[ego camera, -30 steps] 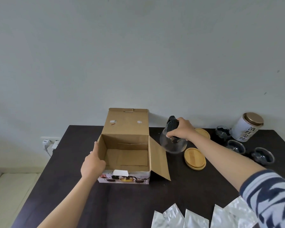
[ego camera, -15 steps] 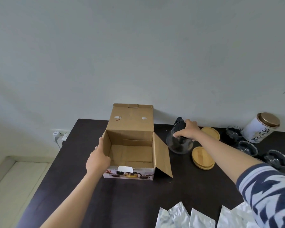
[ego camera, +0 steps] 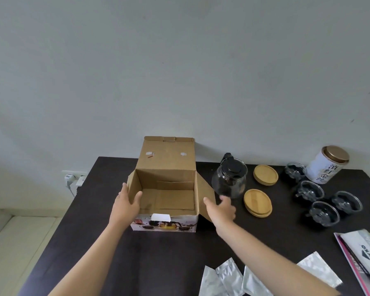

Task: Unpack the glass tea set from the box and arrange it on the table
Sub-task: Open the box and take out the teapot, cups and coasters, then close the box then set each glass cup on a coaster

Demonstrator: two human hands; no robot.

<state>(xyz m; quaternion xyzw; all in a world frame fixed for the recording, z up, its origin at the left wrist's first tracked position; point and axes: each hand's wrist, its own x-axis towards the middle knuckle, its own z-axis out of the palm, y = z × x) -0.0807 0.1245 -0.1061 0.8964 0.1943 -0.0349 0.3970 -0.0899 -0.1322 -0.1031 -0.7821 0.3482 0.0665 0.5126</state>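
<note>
Soft, even daylight w/ faint shadows, mild glare on foil packets (ego camera: pixel 229 276), right hand (ego camera: pixel 221 209) motion-blurred, wide-angle bending at edges, dark tabletop (ego camera: pixel 158 259) a bit murky.

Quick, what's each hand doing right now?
Left hand: closed on the cardboard box left wall.
Right hand: open, empty, beside the box flap.

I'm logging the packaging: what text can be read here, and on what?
"JOYKO", seen upside down: white packet at the right edge.
Large Chinese characters: white tea tin; too blurred to transcribe.
Red mark and product picture: cardboard box front; too small to read.
</note>
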